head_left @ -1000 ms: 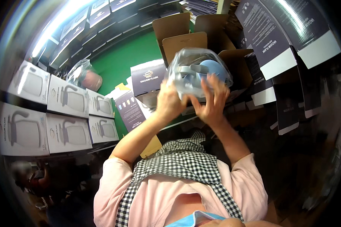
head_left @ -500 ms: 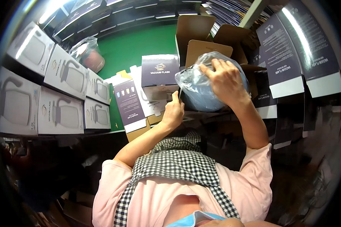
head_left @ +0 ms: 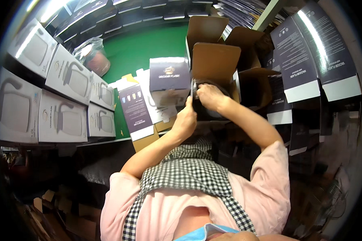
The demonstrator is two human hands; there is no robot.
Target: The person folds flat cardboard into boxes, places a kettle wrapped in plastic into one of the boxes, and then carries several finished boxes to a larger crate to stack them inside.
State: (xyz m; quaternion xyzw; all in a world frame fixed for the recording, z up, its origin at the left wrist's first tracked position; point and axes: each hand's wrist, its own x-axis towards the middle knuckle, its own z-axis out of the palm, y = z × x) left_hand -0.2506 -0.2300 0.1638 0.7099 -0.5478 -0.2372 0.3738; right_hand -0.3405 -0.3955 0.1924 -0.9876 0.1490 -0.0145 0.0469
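In front of me stands a box with its brown inner flap (head_left: 215,60) raised and its mouth dark. My left hand (head_left: 185,119) is closed on the box's left edge, its index finger pointing up along it. My right hand (head_left: 210,97) reaches into the mouth with fingers bent down near that same edge. What its fingertips hold or press is hidden. The bagged blue flask does not show now; the dark inside hides what lies there. Just left of the hands is a closed purple-and-white box (head_left: 169,78).
Stacked white boxes (head_left: 64,116) line the left. On the green tabletop (head_left: 128,48) lies a bagged pinkish item (head_left: 96,60). Flattened purple cartons (head_left: 137,108) lie before the closed box. Open brown cartons (head_left: 255,82) and tall purple-white cartons (head_left: 328,52) crowd the right.
My right hand has moved left and down from the bagged blue flask into the box mouth. The flask has gone from sight. My left hand stays almost in place at the box edge.
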